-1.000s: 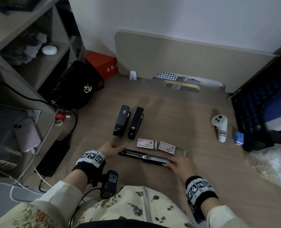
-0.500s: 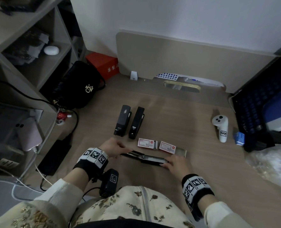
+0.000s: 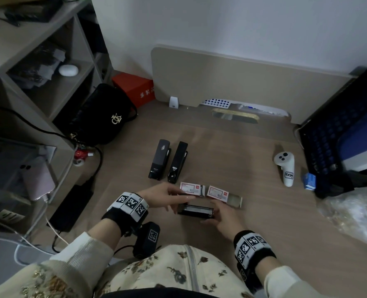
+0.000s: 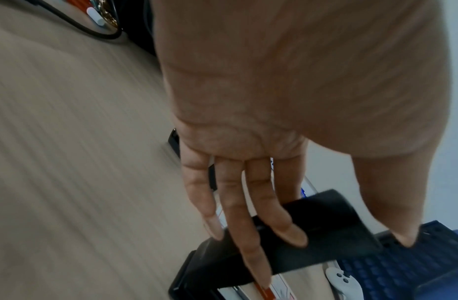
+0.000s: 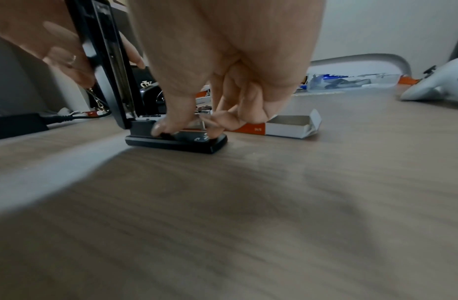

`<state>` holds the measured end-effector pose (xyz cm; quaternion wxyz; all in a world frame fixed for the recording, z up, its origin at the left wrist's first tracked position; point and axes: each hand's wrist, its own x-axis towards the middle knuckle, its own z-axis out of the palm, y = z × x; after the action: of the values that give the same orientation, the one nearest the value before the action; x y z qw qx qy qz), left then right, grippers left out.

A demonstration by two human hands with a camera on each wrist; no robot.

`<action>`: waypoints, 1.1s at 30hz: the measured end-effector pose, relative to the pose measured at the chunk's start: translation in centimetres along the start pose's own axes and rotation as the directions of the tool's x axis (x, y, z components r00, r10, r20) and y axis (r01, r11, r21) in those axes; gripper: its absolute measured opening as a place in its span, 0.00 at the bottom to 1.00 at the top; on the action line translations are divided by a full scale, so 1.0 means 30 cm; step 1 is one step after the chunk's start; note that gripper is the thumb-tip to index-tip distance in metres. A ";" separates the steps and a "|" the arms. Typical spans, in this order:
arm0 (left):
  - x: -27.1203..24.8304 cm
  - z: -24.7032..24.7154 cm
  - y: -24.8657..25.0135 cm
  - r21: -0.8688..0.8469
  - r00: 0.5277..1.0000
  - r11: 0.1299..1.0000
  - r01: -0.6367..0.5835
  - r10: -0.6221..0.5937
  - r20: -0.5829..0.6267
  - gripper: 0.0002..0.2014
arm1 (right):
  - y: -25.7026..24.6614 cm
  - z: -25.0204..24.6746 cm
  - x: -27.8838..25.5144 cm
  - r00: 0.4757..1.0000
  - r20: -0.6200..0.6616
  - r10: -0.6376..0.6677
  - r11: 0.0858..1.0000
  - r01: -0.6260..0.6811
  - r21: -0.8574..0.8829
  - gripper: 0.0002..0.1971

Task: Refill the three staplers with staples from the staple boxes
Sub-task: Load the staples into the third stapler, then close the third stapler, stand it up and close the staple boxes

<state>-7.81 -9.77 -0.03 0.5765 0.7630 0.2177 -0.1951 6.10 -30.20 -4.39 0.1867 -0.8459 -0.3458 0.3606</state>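
Note:
Two black staplers lie side by side at mid-desk. In front of them are two red-and-white staple boxes; the right one's tray is slid out. The third stapler sits nearest me, opened. My left hand grips its top arm between thumb and fingers, and the arm stands nearly upright on its hinge. My right hand holds the base down on the desk, thumb and curled fingers on the magazine.
A white controller and a small blue box lie to the right, beside a black crate and a crinkled plastic bag. A black handbag, cables and a power brick crowd the left by the shelves.
The near stapler lay stretched out flat and open; my left hand has moved right and swung its top arm up to nearly upright. My right hand stays on the base.

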 end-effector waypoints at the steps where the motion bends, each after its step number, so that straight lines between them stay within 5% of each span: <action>1: 0.002 0.004 0.007 -0.023 1.000 1.000 0.013 -0.014 -0.004 0.23 | -0.002 -0.006 -0.007 1.000 0.005 0.004 1.000 -0.004 0.019 0.37; 13: 0.016 0.028 0.039 -0.036 0.990 0.991 0.128 -0.125 0.071 0.18 | -0.012 -0.052 -0.069 1.000 -0.022 0.002 1.000 -0.002 0.013 0.44; 21: 0.003 0.013 0.015 0.035 0.987 0.987 0.158 -0.159 0.033 0.16 | -0.028 -0.042 -0.040 0.976 -0.148 -0.161 0.970 0.129 -0.207 0.45; 28: -0.001 -0.027 -0.031 0.012 0.980 0.983 0.182 -0.180 -0.086 0.14 | -0.024 0.004 0.034 0.902 -0.207 -0.378 0.890 0.293 -0.351 0.23; 33: -0.003 -0.054 -0.064 -0.010 0.972 0.979 0.203 -0.203 -0.120 0.13 | -0.064 -0.044 0.048 0.906 -0.127 -0.403 0.833 0.306 -0.462 0.17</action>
<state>-8.87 -7.76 -1.10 0.5383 0.7480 0.3287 -0.2068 6.94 -27.91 -3.13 0.0958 -0.8210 -0.5456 0.1384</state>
